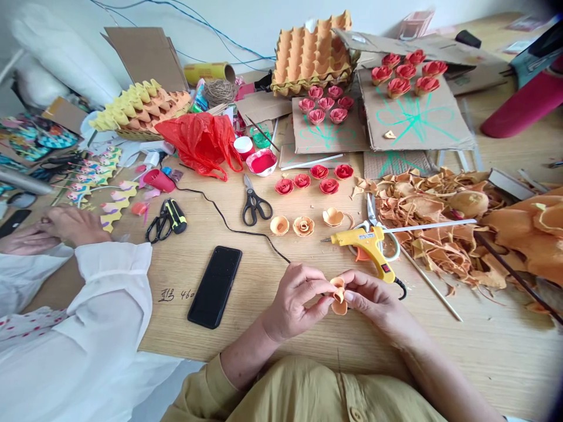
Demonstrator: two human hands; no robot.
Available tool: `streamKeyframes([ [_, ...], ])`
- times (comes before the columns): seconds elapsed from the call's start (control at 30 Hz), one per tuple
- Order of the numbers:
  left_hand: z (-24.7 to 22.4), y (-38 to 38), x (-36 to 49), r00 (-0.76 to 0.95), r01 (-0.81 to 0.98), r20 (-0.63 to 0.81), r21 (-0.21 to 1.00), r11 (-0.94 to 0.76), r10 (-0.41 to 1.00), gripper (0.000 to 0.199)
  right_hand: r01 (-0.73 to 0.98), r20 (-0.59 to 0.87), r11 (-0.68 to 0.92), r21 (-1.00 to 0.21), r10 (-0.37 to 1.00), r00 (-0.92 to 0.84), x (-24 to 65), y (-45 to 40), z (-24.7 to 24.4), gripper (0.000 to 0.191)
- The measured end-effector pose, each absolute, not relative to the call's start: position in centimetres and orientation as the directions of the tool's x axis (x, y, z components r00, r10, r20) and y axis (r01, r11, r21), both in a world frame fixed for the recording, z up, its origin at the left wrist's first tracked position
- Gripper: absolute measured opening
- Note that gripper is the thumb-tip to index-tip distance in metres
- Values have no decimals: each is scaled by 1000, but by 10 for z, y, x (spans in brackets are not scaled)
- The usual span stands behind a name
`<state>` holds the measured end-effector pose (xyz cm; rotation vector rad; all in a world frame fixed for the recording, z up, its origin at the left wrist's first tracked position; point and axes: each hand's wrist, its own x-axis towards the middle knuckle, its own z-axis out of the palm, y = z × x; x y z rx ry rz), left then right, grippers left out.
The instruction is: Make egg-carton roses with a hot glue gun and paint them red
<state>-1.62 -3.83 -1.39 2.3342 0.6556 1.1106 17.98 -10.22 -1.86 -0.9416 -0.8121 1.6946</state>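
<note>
Low in the centre, my left hand [301, 298] and my right hand [367, 298] meet around a small orange flower [339, 305] with cupped petals. The fingers of both hands pinch it, one from each side. Just above lies a yellow glue gun [367, 245] with a white glue stick in its back. Three plain orange flowers, one of them a rose [303, 226], sit behind my hands. Behind those are several red-painted roses [329, 186]. White-handled scissors [372, 214] lie partly under the glue gun.
A black phone [214, 287] and black scissors [255, 202] lie to the left. Torn orange carton scraps [413, 205] cover the right. Farther back are a red bag [197, 140], egg trays [312, 53] and cardboard with red flowers [417, 123]. Another person's hands [73, 225] work at left.
</note>
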Motion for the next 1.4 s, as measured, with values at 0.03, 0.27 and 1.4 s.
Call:
streamKeyframes([
  [0.03, -13, -38, -17, 560, 219, 582, 583, -782, 590, 11, -433, -213, -284, -856, 955, -205, 180, -102, -19, 17],
  [0.27, -12, -38, -19, 559, 256, 614, 510, -821, 556, 13, -420, -216, -294, -858, 950, -224, 182, -104, -22, 18],
  [1.4, -18, -35, -12, 431, 293, 422, 770, -566, 797, 15, 839, 383, -150, -523, 838, 389, 214, -90, -45, 53],
])
